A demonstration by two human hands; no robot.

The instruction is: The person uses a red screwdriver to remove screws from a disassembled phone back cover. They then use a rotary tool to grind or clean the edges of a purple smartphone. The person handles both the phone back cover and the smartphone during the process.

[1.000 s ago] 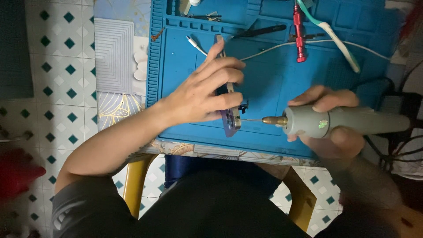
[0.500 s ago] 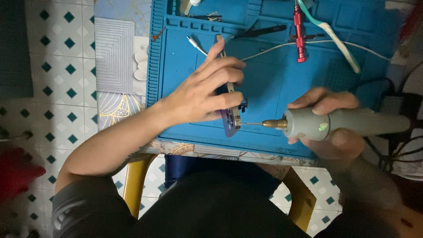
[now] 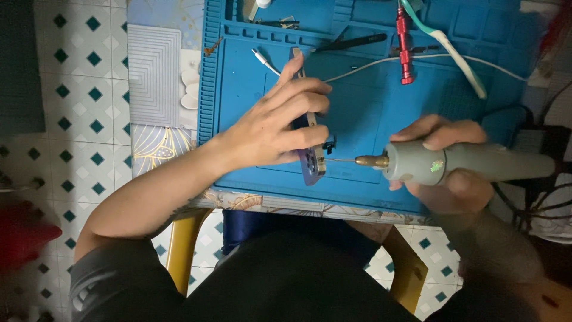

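My left hand (image 3: 275, 122) grips a purple phone (image 3: 311, 164) standing on its edge on the blue work mat (image 3: 357, 113). My right hand (image 3: 444, 179) holds a grey rotary tool (image 3: 465, 163) level, pointing left. Its brass chuck and thin bit (image 3: 339, 160) reach the phone's lower edge beside a small black part. Most of the phone is hidden behind my left fingers.
A red screwdriver (image 3: 405, 45), black tweezers (image 3: 351, 42), a white cable (image 3: 417, 58) and a teal-handled tool (image 3: 459, 53) lie at the mat's far side. A ribbed white pad (image 3: 154, 74) sits left of the mat. Dark cables (image 3: 548, 197) hang at the right. Tiled floor lies below the table edge.
The rotary tool has shifted very slightly; both hands keep the same grip and the phone stays in place.
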